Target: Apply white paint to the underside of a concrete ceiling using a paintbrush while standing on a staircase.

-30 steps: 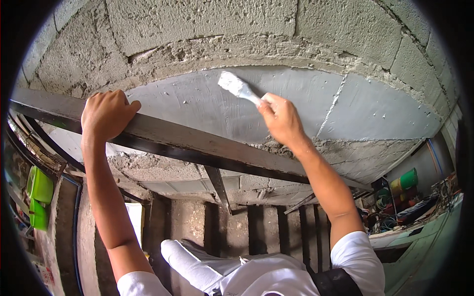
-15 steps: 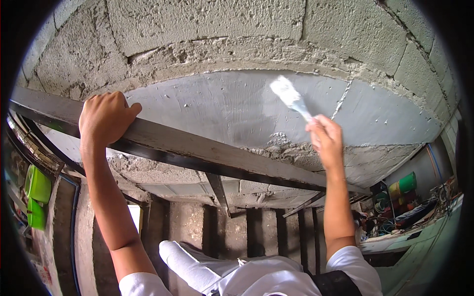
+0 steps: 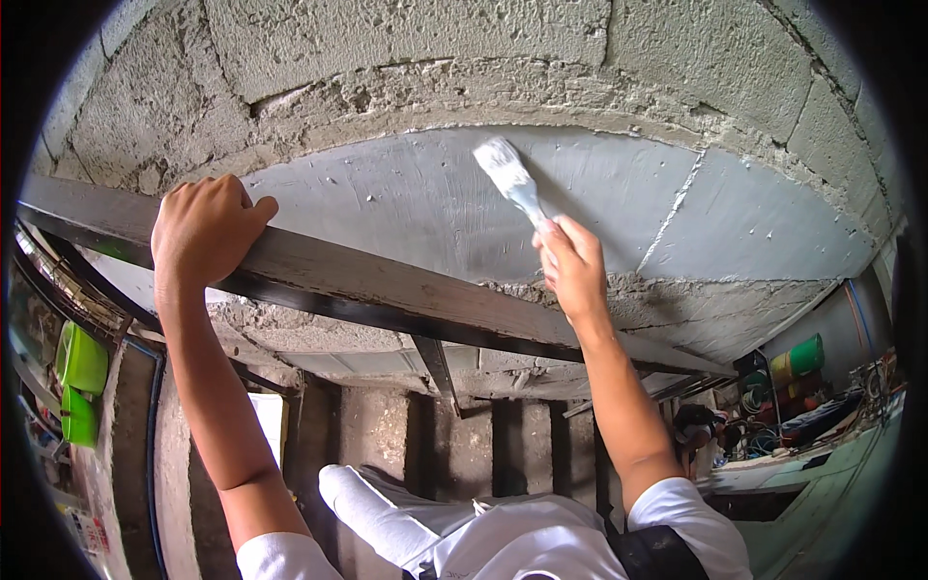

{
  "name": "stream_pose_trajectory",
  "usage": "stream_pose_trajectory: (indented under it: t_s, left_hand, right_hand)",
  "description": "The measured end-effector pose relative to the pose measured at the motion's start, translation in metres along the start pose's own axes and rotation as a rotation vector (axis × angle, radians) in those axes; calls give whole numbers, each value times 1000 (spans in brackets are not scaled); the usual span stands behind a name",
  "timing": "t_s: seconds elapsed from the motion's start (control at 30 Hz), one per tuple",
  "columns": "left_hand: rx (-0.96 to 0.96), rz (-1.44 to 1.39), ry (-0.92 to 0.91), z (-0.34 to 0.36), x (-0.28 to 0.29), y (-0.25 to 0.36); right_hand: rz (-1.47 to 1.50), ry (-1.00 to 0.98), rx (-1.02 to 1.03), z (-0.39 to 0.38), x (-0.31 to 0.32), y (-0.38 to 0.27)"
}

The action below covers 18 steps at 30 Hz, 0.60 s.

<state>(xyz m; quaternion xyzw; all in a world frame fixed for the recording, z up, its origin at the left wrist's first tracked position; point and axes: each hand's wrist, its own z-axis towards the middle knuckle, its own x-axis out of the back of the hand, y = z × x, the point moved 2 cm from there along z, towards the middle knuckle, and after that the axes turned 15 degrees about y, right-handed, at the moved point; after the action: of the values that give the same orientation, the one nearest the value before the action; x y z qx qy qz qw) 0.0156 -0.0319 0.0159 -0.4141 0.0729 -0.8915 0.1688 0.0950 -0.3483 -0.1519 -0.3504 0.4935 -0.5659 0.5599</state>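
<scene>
Currently right fingers point(image 3: 549, 251) clamp brush point(image 3: 508, 174) near panel's point(image 3: 387, 208) upper edge, open room sideways; left fingers point(image 3: 261, 208) grip rail point(image 3: 406, 287).

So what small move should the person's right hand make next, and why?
Probably a short stroke of the flat, white-smeared paintbrush along the smooth grey wall panel: the right hand grips its handle, the coated bristles are at that panel, though contact is unclear, and the left hand holds the long grey-and-black rail, perhaps for steadiness.

Slanted paintbrush point(image 3: 519, 189), bristles point(image 3: 500, 161) mostly white
</scene>
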Motion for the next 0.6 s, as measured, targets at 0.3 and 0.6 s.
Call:
stream_pose_trajectory:
  t_s: [0.3, 0.6]
  left_hand:
    - [-25, -22, 79, -2, -3, -3]
    - [-14, -15, 44, -2, -2, -3]
  right_hand:
    - [94, 36, -32, -7, 5, -22]
    - [222, 63, -106, -12, 6, -12]
